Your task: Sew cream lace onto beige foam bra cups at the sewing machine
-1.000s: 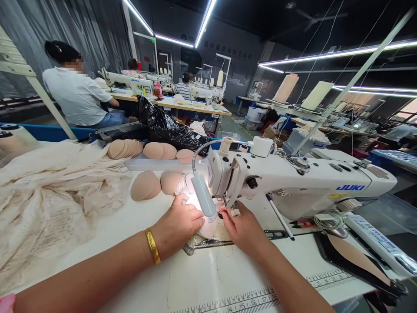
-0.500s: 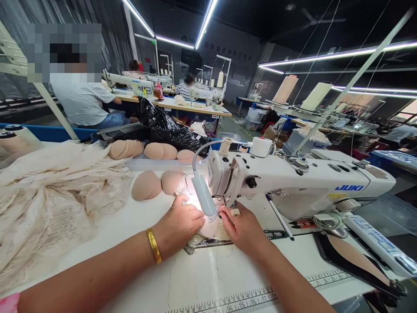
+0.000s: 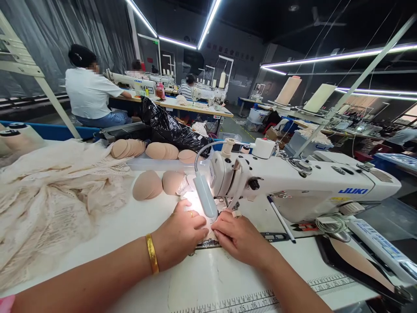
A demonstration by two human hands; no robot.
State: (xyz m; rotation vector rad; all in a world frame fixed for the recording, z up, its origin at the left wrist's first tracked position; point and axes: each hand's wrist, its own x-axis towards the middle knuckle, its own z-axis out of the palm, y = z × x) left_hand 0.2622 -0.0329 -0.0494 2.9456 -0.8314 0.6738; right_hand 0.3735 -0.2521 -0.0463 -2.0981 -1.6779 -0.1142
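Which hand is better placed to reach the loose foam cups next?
Probably left: the left hand lies on the side of the two foam cups, while the right hand sits under the sewing machine.

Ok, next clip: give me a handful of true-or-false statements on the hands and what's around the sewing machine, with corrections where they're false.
1. Both hands press a piece of fabric under the machine's needle area. True: the left hand and right hand lie flat on it beside the lamp.
2. The left wrist is bare. False: it wears a gold bangle.
3. The sewing machine is marked JUKI. True.
4. The foam cups lie right of the machine. False: they lie left of it, behind the left hand.
5. A heap of lace fabric lies at the table's left. True.
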